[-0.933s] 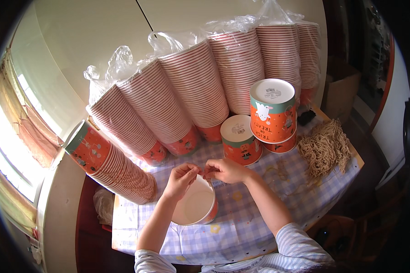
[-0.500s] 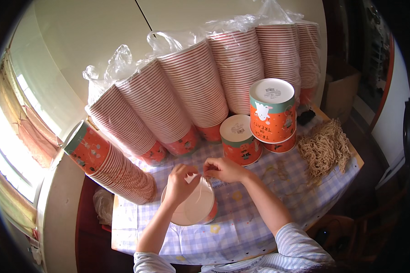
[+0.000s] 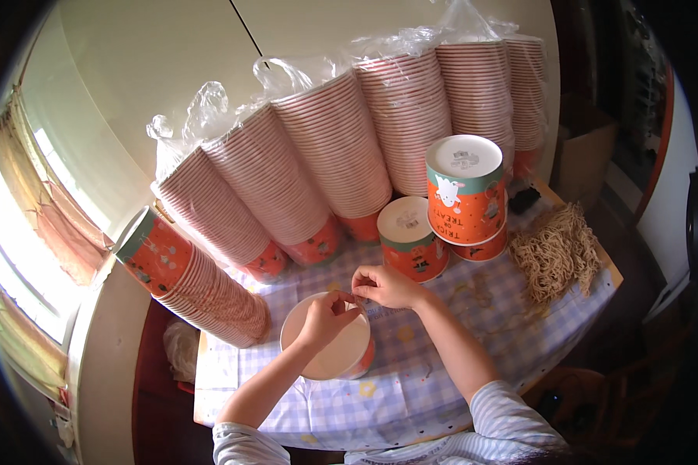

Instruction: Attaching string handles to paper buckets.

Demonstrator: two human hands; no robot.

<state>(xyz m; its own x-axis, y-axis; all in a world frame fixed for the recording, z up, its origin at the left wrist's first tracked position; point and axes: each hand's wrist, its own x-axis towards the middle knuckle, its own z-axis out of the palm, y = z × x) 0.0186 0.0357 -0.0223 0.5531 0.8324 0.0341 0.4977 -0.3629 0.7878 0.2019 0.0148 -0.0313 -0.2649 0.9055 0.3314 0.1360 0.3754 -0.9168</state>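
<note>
A paper bucket [image 3: 326,360], white inside and orange outside, stands with its mouth up in front of me. Over its far right rim my left hand [image 3: 329,319] is closed, thumb and fingers pinched together. Just beside it, fingertips nearly meeting, my right hand [image 3: 388,288] pinches too. A thin pale cord seems to run between the fingertips, though it is small and hard to make out. To the right of the hands lies a tangled heap of beige cords [image 3: 554,252], with a few loose strands nearer to me.
Upside-down orange buckets [image 3: 415,256] stand behind my right hand, one of them stacked [image 3: 465,201]. Tall nested stacks in clear plastic [image 3: 329,147] line the back. A leaning stack [image 3: 209,291] is at left. A blue checked cloth [image 3: 287,411] covers the table.
My left hand has moved slightly right and down, closer to my right hand, and its fingers have drawn together. The right hand has barely shifted. The bucket stays in place.
</note>
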